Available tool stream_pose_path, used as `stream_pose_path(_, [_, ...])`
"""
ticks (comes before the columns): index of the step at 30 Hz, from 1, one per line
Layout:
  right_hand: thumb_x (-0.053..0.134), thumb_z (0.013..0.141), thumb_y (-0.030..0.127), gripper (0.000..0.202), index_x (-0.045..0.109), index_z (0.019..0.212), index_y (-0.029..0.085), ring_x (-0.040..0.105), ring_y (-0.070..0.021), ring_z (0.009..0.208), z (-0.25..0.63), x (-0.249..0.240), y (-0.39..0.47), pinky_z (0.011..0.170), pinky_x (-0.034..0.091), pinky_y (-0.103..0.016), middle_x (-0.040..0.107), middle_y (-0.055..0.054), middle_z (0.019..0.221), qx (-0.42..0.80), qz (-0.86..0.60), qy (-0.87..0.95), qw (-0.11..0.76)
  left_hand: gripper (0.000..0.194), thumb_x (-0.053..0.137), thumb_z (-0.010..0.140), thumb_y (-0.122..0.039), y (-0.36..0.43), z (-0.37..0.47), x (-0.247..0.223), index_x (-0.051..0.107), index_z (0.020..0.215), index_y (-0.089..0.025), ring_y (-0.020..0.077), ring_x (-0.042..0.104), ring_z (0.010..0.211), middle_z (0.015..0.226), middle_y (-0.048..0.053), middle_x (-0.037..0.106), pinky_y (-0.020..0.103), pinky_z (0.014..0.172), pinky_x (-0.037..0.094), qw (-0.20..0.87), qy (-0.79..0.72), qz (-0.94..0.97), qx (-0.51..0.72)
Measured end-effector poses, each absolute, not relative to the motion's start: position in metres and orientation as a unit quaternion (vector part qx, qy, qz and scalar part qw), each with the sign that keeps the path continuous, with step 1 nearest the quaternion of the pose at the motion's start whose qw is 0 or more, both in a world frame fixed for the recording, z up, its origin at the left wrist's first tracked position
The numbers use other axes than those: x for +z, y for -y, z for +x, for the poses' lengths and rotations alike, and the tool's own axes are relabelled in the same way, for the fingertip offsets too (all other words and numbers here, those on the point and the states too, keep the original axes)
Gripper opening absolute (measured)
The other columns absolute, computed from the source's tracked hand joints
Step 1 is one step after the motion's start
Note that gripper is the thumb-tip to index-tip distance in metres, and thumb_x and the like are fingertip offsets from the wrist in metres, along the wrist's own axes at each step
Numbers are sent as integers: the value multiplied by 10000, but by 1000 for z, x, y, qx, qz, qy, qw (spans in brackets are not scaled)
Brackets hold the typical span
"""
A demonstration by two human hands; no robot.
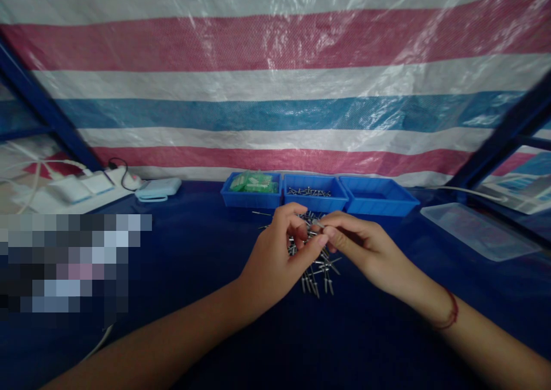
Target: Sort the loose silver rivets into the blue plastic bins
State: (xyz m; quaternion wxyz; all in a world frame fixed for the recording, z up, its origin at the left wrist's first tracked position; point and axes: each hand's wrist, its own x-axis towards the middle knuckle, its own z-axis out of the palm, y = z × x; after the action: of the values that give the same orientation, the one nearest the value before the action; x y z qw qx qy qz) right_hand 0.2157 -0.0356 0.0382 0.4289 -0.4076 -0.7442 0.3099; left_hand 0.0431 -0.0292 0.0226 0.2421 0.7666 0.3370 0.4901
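Piece (317, 224): one, small, pale, at the tips of the right thumb and forefinger; sits above the heap, in the space between the two hands. Detail too blurred to tell its kind.

Right hand (368, 246): thumb and forefinger pinched together on the piece; palm to the right of it. Dark red bracelet (453, 312) at the wrist.

Left hand (275, 249): to the left of the piece; fingers curled, thumb stretched towards the right thumb, tips meeting or nearly so. Whether it grips anything cannot be told.

Rivets (318, 272): a loose heap, metal, thin-stemmed, lying below and behind the hands, partly hidden by them; several point towards the near edge. One stray (261, 213) to the left, near the bins.

Bins, blue, three, in a row beyond the heap. Left bin (251, 199): green packets (253, 181). Middle bin (315, 202): loose metal parts (309, 192). Right bin (381, 207): beside the middle one.

Table (193, 246): dark blue surface under all the above.

Lid (477, 229): clear, flat, right of the bins.

Case (159, 188): pale blue, on the left, just beside a white power strip (114, 178) with plugs and cables.

Backdrop (275, 39): striped sheet, red, white and blue, behind the bins.
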Motion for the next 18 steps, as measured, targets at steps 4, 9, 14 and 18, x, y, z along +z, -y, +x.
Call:
stream_pose_path(4, [546, 820, 376, 225, 673, 887, 202, 620, -188, 748, 236, 40, 2, 671, 484, -338, 693, -63, 886, 127, -518, 697, 480, 436, 526, 853, -235, 23, 44, 19, 307, 1225, -174, 106, 539, 613, 729, -16, 585, 245, 607, 447, 266, -347, 763, 477])
stream_pose_path(9, [516, 826, 321, 237, 685, 874, 164, 599, -198, 710, 244, 41, -47, 692, 460, -353, 685, -85, 828, -30, -555, 732, 393, 401, 491, 854, -214, 20, 42, 15, 344, 1224, -165, 123, 561, 626, 728, -3, 614, 273, 623, 455, 248, -359, 790, 430])
stream_pose_path(14, [529, 810, 308, 242, 679, 915, 149, 597, -208, 750, 238, 43, -46, 699, 453, -353, 675, -93, 846, -29, -551, 747, 371, 271, 479, 853, -186, 14, 36, 17, 489, 1123, -181, 128, 585, 650, 788, 8, 643, 280, 636, 463, 180, -354, 853, 338])
stream_pose_path(18, [506, 825, 306, 237, 663, 944, 173, 593, -184, 694, 252, 36, -17, 641, 463, -332, 686, -72, 885, 7, -565, 734, 376, 159, 479, 858, -167, 5, 34, 21, 594, 967, -164, 149, 588, 732, 841, 32, 645, 298, 689, 460, 81, -325, 898, 283])
